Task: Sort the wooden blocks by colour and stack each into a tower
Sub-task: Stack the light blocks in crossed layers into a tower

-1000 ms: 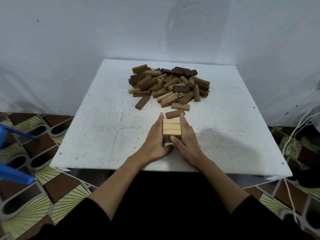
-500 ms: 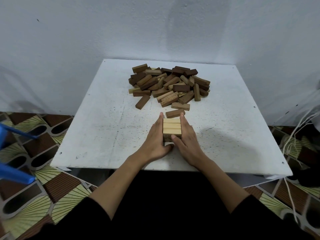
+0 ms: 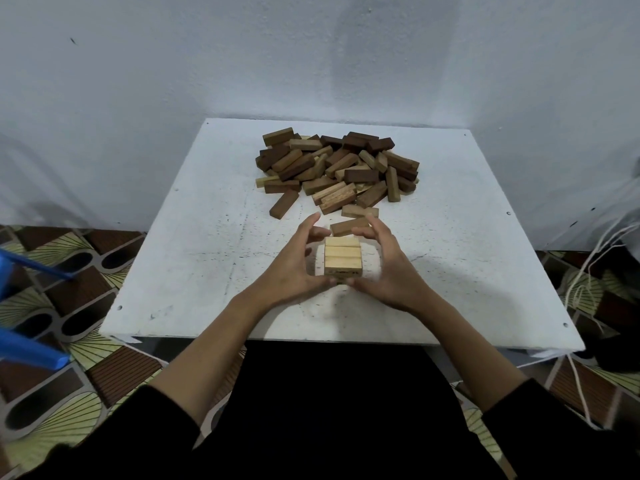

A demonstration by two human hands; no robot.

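Observation:
A short tower of light wooden blocks [image 3: 343, 255] stands near the front middle of the white table [image 3: 194, 258]; three pale blocks lie side by side on its top. My left hand [image 3: 298, 261] curves around its left side and my right hand [image 3: 382, 263] around its right side. Fingers are spread and lifted off the block sides, with a gap showing; the thumbs sit close to the tower's near bottom corners. A loose pile of mixed brown, dark and light blocks [image 3: 337, 168] lies at the back of the table.
Single brown blocks [image 3: 349, 226] [image 3: 284, 204] lie between the pile and the tower. A blue chair [image 3: 27, 348] stands on the patterned floor at the left. White cords [image 3: 588, 282] hang at the right. A white wall rises behind the table.
Both hands were pressed flat against the tower's sides; now they have pulled slightly outward and their fingers have curled open. The tower has stayed in place.

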